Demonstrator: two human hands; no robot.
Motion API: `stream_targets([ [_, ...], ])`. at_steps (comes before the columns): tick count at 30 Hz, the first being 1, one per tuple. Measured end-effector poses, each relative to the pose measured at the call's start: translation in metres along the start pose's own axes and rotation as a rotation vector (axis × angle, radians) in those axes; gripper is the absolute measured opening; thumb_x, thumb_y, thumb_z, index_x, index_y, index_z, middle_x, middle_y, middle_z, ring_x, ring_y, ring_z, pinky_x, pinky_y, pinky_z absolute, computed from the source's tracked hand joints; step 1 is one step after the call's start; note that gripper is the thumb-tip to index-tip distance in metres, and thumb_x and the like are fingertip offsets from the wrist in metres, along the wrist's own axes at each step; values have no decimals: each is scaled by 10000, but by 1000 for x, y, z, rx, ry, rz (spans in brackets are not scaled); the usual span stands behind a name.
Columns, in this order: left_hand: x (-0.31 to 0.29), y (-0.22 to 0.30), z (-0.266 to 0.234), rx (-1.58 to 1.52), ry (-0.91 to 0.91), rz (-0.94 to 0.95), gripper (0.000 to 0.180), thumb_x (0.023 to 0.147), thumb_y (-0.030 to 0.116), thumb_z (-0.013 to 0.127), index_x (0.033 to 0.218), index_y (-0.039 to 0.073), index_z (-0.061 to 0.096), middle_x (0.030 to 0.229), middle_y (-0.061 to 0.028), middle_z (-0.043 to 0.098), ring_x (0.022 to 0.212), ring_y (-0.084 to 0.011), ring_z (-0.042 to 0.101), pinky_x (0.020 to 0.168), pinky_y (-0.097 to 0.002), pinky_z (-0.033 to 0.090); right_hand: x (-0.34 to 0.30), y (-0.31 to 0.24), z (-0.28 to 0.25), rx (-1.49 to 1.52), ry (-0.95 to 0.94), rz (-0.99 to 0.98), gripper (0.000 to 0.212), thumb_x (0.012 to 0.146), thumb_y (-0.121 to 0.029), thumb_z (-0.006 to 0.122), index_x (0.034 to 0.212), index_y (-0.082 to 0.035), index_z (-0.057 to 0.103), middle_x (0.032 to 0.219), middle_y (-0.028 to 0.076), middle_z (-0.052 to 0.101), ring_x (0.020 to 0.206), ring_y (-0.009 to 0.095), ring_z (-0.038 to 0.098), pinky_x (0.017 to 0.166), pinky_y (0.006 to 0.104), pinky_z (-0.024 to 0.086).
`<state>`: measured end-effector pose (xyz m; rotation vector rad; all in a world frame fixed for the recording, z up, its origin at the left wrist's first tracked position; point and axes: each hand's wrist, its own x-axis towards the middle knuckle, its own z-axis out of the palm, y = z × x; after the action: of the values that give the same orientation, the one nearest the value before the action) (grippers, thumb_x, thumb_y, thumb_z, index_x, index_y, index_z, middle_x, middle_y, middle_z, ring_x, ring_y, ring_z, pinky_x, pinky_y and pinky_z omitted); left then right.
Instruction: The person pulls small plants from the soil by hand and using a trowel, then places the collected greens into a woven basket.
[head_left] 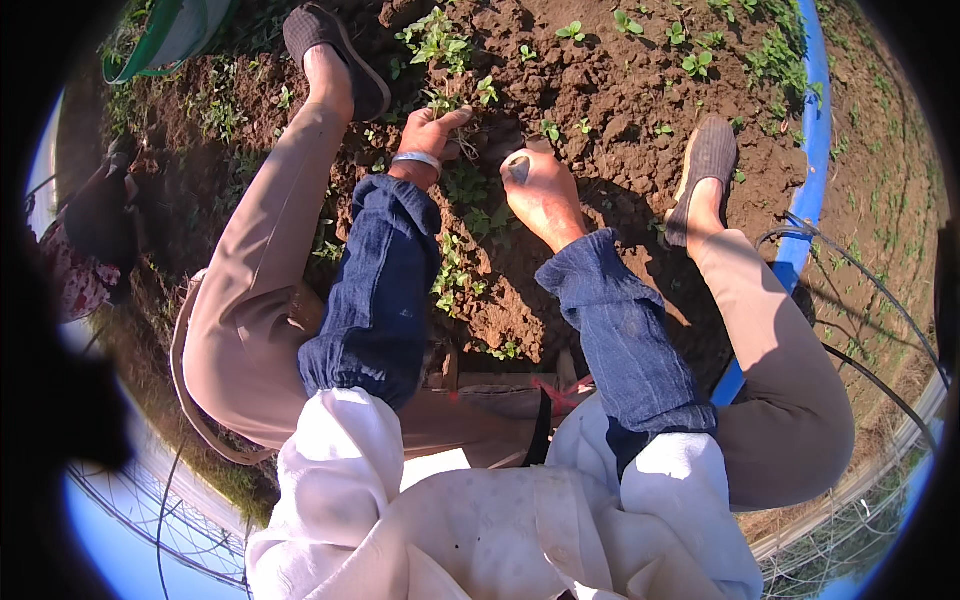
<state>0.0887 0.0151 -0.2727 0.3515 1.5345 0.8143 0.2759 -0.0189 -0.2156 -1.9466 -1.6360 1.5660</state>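
My left hand (pixel 428 140), with a pale bangle at its wrist, is closed at the soil around a small green seedling (pixel 440 103). Thin pale roots or stems (pixel 466 142) trail beside its fingers. To the right, my right hand (pixel 548 195) is wrapped round a short tool handle (pixel 518 168) whose rounded end shows by the thumb. The rest of that tool is hidden by the hand and shadow. Between the hands lies dark, loosened soil (pixel 495 150). Low green plants (pixel 470 190) grow just below it, partly shaded.
Leafy seedlings (pixel 432 42) and scattered sprouts (pixel 697 64) stand in the cloddy soil ahead. A blue hose (pixel 818 100) runs along the right, with black thin tubing (pixel 870 255) near it. A green-rimmed container (pixel 165 40) is at upper left. Another person (pixel 90 235) is at far left.
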Motion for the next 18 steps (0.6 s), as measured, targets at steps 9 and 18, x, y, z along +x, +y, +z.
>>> stream_targets([
  [9, -25, 44, -10, 448, 92, -28, 267, 879, 193, 648, 1115, 74, 610, 1058, -61, 596, 755, -194, 629, 645, -330, 534, -53, -10, -41, -134, 75, -75, 150, 793, -183, 579, 832, -69, 668, 844, 187, 666, 819, 410, 629, 696, 447, 499],
  [18, -97, 85, 8, -53, 146, 374, 289, 866, 146, 637, 1119, 15, 590, 911, -76, 596, 604, -199, 571, 586, -360, 546, -100, -4, -58, -121, 145, -103, 180, 782, -184, 625, 900, -73, 705, 885, 181, 691, 867, 367, 661, 758, 415, 520],
])
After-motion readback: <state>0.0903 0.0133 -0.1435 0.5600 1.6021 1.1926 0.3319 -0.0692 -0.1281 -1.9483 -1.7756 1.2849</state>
